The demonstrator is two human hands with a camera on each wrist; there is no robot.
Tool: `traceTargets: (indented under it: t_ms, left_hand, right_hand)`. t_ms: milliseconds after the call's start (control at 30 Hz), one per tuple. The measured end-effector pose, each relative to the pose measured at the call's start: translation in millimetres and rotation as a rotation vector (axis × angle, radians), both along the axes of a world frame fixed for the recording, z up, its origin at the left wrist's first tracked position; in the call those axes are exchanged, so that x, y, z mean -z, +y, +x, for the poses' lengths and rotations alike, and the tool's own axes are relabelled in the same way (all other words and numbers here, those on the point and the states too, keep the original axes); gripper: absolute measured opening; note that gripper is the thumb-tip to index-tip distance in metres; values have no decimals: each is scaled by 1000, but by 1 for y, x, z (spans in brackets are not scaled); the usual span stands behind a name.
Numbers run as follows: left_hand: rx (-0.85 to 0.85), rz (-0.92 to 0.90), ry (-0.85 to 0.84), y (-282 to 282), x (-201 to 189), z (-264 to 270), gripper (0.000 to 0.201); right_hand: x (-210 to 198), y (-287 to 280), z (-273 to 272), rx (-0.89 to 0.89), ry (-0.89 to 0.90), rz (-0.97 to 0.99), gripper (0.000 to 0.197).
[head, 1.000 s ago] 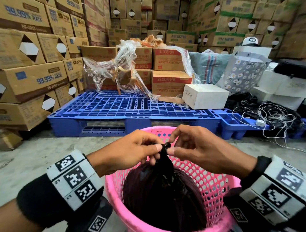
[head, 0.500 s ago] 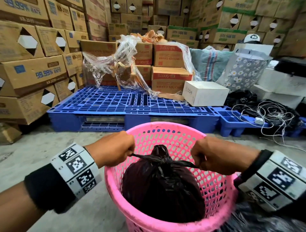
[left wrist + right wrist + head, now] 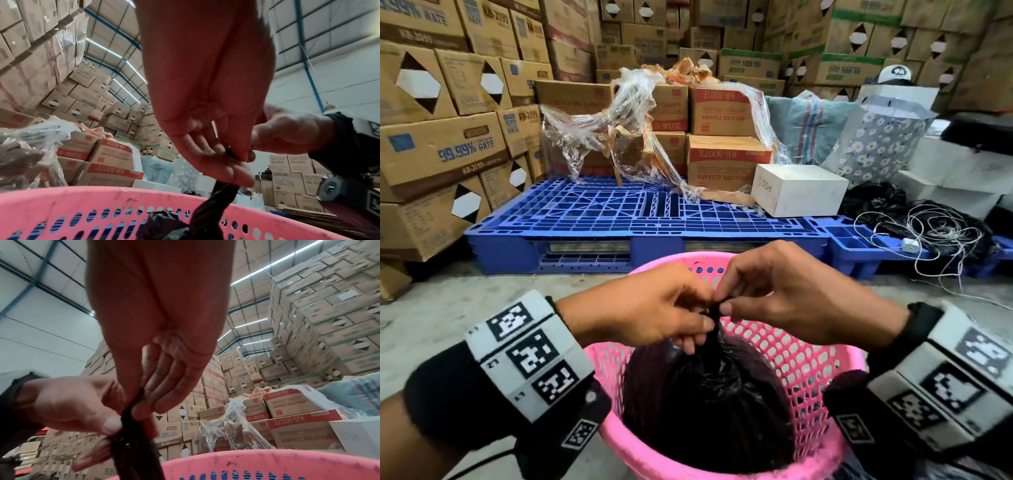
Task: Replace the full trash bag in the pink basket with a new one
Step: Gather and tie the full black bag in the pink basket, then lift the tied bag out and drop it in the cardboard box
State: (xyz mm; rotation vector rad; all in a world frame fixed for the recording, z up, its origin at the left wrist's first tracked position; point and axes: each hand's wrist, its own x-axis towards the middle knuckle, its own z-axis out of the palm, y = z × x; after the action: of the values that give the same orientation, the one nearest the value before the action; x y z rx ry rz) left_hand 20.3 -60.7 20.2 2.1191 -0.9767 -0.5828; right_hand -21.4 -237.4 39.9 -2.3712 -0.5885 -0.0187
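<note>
A person's two hands are meeting over a pink basket [image 3: 822, 387] that is standing on a grey concrete floor [image 3: 448, 308] at the near centre of the scene. A full black trash bag [image 3: 709, 411] is sitting inside the basket, filling most of it, with its gathered neck rising up to the hands. The left hand [image 3: 654, 311] is coming in from the left and the right hand [image 3: 791, 301] from the right, and their fingertips are touching at the top of the bag. Both hands are pinching the twisted black neck of the bag between thumb and fingers; in the left wrist view the left hand [image 3: 205, 97] is squeezing a thin black strand against its fingers, and in the right wrist view the right hand [image 3: 160, 321] is nipping the dark bunched plastic while the left thumb is pressing it from the other side. Each wrist is wearing a black band carrying white blocks with black square markers. Just beyond the basket a blue plastic pallet [image 3: 619, 219] is lying flat on the floor, holding a white box [image 3: 801, 188] on its right side and cardboard boxes draped in loose clear plastic wrap [image 3: 599, 126] at its far edge. Tall stacks of brown cartons [image 3: 441, 144] are lining the left and far sides. To the far right a tangle of white cable [image 3: 928, 229] is lying on dark bags.
</note>
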Motion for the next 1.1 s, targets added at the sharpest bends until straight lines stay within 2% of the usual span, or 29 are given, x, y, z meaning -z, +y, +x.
traceTargets:
  t_ms: [67, 100, 167, 233, 267, 333, 400, 533, 633, 700, 800, 866, 966, 1100]
  left_hand:
    - [-60, 23, 8, 5, -1, 5, 21]
    - [-96, 20, -4, 10, -1, 8, 18]
    - [-150, 16, -39, 17, -2, 14, 15]
    - [-170, 15, -44, 20, -3, 18, 15]
    - [-171, 17, -45, 21, -4, 19, 15]
    - [-170, 26, -37, 20, -3, 24, 14]
    - [-158, 20, -14, 19, -2, 31, 14]
    - [-208, 13, 34, 20, -4, 48, 13]
    - [-254, 27, 117, 21, -3, 53, 19]
    - [-301, 44, 156, 20, -7, 53, 17]
    - [-382, 82, 159, 13, -27, 42, 17]
    - [-427, 137, 168, 9, -59, 26, 20]
    - [-551, 128, 193, 11, -131, 10, 19]
    - [-816, -26, 249, 30, -273, 1, 15]
  right_hand:
    - [-2, -11, 2, -5, 65, 17, 15]
    - [-2, -20, 3, 16, 72, -48, 25]
    - [2, -46, 8, 106, 108, -389, 55]
    - [15, -72, 11, 176, 216, -771, 85]
    - [23, -80, 11, 172, 251, -867, 93]
    - [43, -89, 9, 130, 324, -872, 97]
    - [64, -95, 5, 94, 351, -818, 91]
    - [89, -105, 2, 114, 238, -694, 88]
    - [99, -108, -1, 153, 33, -692, 87]
    - [96, -107, -1, 188, 122, -687, 83]
    - [74, -103, -6, 186, 261, -693, 89]
    - [34, -98, -12, 191, 352, -688, 90]
    - [-37, -96, -34, 193, 382, -705, 78]
    - [-176, -89, -61, 244, 323, -709, 63]
